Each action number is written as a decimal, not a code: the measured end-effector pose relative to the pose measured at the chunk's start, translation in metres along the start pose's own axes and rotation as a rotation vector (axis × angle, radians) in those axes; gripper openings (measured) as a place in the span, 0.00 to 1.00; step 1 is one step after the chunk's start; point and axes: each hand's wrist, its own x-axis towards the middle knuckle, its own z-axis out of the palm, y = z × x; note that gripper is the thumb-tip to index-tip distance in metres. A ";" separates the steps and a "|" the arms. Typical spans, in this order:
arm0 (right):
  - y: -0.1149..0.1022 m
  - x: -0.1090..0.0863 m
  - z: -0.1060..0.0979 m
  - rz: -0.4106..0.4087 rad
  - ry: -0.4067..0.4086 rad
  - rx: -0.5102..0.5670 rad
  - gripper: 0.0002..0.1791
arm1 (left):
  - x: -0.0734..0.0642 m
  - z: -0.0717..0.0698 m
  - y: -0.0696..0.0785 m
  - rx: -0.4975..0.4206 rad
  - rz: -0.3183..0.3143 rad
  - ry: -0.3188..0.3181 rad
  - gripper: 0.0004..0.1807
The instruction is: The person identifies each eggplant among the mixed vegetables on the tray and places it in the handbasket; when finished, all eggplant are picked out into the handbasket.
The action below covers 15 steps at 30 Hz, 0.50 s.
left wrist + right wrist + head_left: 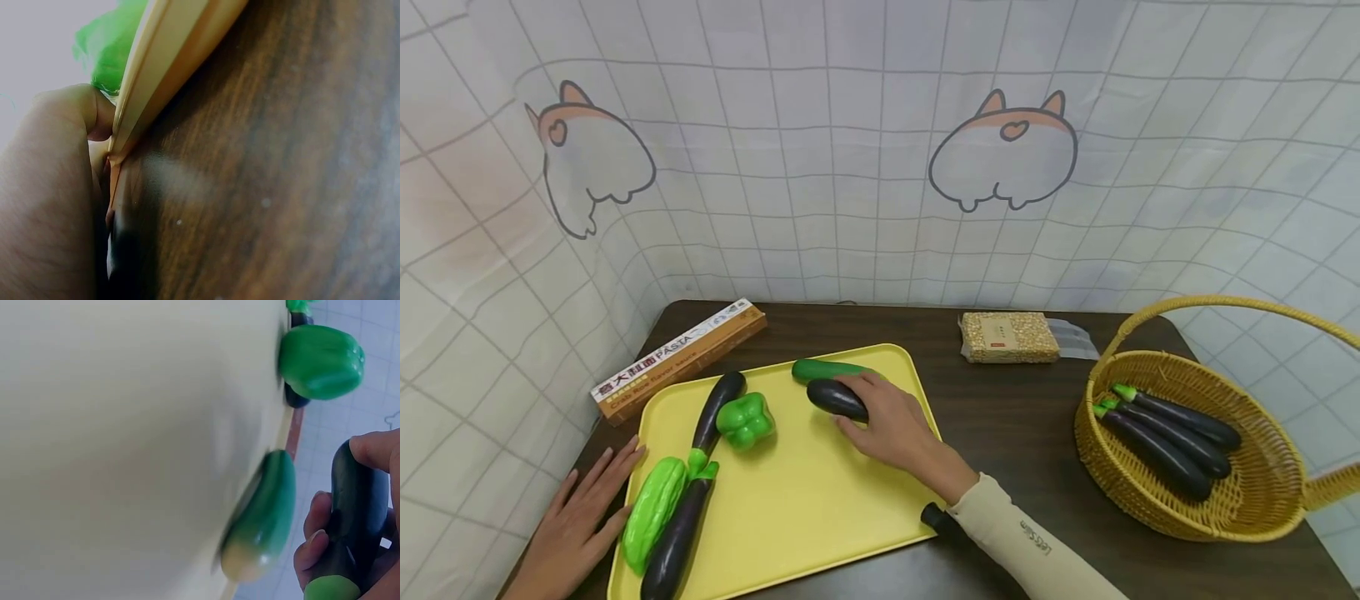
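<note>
My right hand (891, 421) grips a dark eggplant (837, 399) above the yellow tray (805, 508); the right wrist view shows thumb and fingers curled round the eggplant (356, 506), its green cap toward the bottom. Just behind it on the tray lies a smooth dark-green cucumber-like vegetable (827, 370). Flat beside the tray's left edge rests my left hand (576, 525), fingers extended, thumb at the rim (128, 119). Inside that edge are a light-green bitter melon (653, 515), two eggplants (679, 537) end to end, and a green bell pepper (746, 422).
A yellow wicker basket (1285, 467) with a tall handle stands at the right, holding several eggplants (1180, 446). A pasta box (681, 358) lies behind the tray's left corner. Toward the back sits a clear bag of grains (1009, 337). A white tiled-pattern curtain (850, 208) hangs behind.
</note>
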 end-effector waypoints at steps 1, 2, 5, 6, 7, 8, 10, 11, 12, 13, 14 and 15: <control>0.001 -0.001 -0.003 -0.002 0.003 0.001 0.28 | 0.000 0.000 0.000 0.002 -0.002 -0.002 0.39; 0.002 -0.002 -0.007 -0.001 0.003 0.003 0.28 | 0.000 0.000 0.000 0.002 -0.002 -0.002 0.39; 0.006 -0.005 -0.016 0.006 0.010 -0.002 0.28 | 0.000 0.000 0.000 0.000 0.000 -0.001 0.39; 0.008 -0.007 -0.019 0.010 0.012 -0.007 0.28 | 0.000 0.000 0.000 0.000 0.000 -0.001 0.39; 0.009 -0.008 -0.022 0.013 0.014 -0.010 0.28 | 0.000 0.000 0.000 0.000 0.000 0.000 0.39; 0.011 -0.010 -0.025 0.016 0.017 -0.012 0.28 | 0.000 0.000 0.000 -0.001 0.001 -0.001 0.39; 0.015 -0.014 -0.031 0.019 0.027 -0.020 0.28 | 0.001 0.000 0.001 -0.002 0.002 -0.001 0.39; 0.017 -0.015 -0.035 0.020 0.034 -0.024 0.28 | 0.001 0.000 0.001 -0.001 0.002 -0.001 0.39; 0.019 -0.017 -0.038 0.020 0.041 -0.026 0.28 | 0.001 0.000 0.000 -0.001 0.003 -0.001 0.39; 0.021 -0.019 -0.042 0.020 0.049 -0.031 0.28 | 0.001 0.000 0.000 0.001 0.004 -0.002 0.39; 0.023 -0.021 -0.045 0.021 0.056 -0.034 0.28 | 0.000 0.000 0.000 0.001 0.006 -0.002 0.40; 0.025 -0.023 -0.048 0.023 0.061 -0.038 0.28 | 0.000 0.000 0.000 -0.001 0.007 0.000 0.40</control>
